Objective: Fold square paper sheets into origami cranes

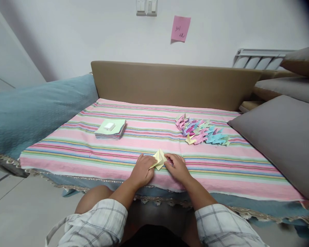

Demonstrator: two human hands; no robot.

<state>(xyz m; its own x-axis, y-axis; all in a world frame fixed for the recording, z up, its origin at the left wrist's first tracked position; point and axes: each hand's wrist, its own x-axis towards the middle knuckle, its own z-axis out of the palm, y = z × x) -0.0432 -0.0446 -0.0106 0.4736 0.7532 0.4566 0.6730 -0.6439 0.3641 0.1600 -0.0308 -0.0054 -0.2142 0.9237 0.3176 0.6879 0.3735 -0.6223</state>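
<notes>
A small pale yellow piece of folded paper (159,158) lies on the striped pink cloth (98,154) near its front edge. My left hand (142,170) pinches its left side with closed fingers. On the paper's right side my right hand (177,167) presses with its fingers curled. Both hands rest on the cloth.
A stack of square coloured papers (110,129) with a small white object (109,126) on top sits at left. A pile of several folded paper cranes (201,132) lies at right. Grey cushions (283,140) border the right, a blue blanket (36,109) the left, a brown backrest (175,84) behind.
</notes>
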